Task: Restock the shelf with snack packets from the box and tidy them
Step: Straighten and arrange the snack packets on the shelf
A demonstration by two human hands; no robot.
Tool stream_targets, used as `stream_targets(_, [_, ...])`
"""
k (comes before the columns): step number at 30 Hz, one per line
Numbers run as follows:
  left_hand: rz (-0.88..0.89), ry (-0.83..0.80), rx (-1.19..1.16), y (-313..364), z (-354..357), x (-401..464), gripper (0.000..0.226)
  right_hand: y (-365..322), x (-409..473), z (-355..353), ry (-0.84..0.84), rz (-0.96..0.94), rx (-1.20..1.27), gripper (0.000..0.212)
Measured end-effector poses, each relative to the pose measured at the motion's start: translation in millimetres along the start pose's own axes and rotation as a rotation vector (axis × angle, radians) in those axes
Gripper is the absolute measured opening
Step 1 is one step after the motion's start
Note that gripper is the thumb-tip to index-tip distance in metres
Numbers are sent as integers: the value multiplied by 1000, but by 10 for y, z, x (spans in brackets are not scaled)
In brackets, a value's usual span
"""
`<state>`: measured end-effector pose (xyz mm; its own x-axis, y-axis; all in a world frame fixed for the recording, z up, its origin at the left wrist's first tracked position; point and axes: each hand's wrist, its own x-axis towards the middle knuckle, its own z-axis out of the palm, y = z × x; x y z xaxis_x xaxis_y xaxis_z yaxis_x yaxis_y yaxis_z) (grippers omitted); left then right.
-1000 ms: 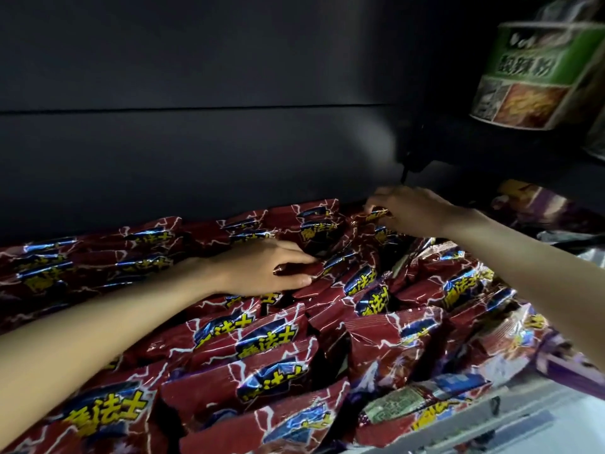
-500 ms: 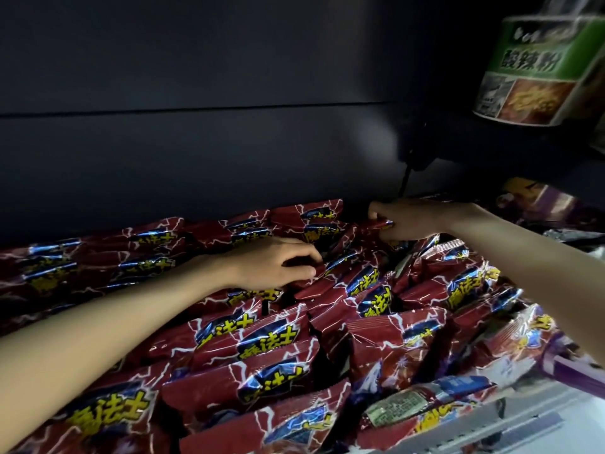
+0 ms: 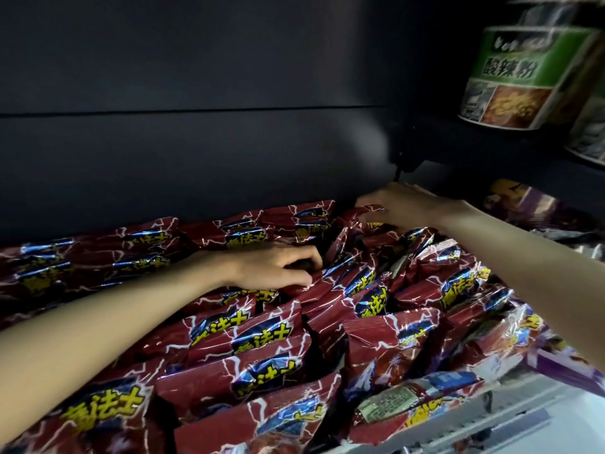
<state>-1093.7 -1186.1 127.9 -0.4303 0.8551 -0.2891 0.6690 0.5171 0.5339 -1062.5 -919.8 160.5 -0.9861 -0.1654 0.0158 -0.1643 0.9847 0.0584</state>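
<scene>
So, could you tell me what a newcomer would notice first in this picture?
A mass of shiny red snack packets crowds the shelf from front to back. Both bare hands reach into it: the left hand mid-pile, the right hand pinching a packet by the dark back wall. A green-labelled cup stands upper right.

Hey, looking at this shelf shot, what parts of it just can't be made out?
- The box: not in the head view at all.
- Left hand: fingers curl down among the red snack packets, so whether they grip one is hidden.
- Right hand: fingertips sit on a packet at the dark back; grip unclear.
- Purple packets, right: blurred, partly behind the arm.
- Green noodle cup: blurred, top cut off.
</scene>
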Motion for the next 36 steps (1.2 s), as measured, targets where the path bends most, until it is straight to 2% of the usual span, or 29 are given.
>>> stream_targets(5, [-6,-44,-75,9,6,-3,41,-81,-1,-40,68,-40,21,35])
stream_targets(8, [-10,-62,-25,-7,-32,31,55,-128,44,-55,135,-82,23,36])
stream_targets(13, [-55,-100,24,11,-116,81,53,-146,114,-128,334,11,67,30])
stream_targets(19, [-72,-62,-11,-20,-94,89,50,-110,-28,-271,240,-82,431,9])
stream_targets(21, [-60,-45,-21,-14,-78,75,50,-130,-45,-326,277,-90,541,7])
stream_targets(23, [-70,-19,-28,-31,-72,78,50,-213,-18,-297,269,-91,536,17])
stream_targets(27, [-72,121,92,-71,-66,56,51,-426,152,-13,208,-120,377,32])
stream_targets(30, [-84,234,224,-145,-26,-50,54,-531,271,28,195,-101,377,33])
stream_targets(32, [-77,303,170,-219,7,-120,55,-627,333,81,139,-124,354,31])
stream_targets(34, [-77,460,56,-294,-6,-155,37,-762,384,206,83,-163,317,33])
stream_targets(36, [-65,633,41,-377,-77,-161,15,-853,430,333,45,-180,273,37])
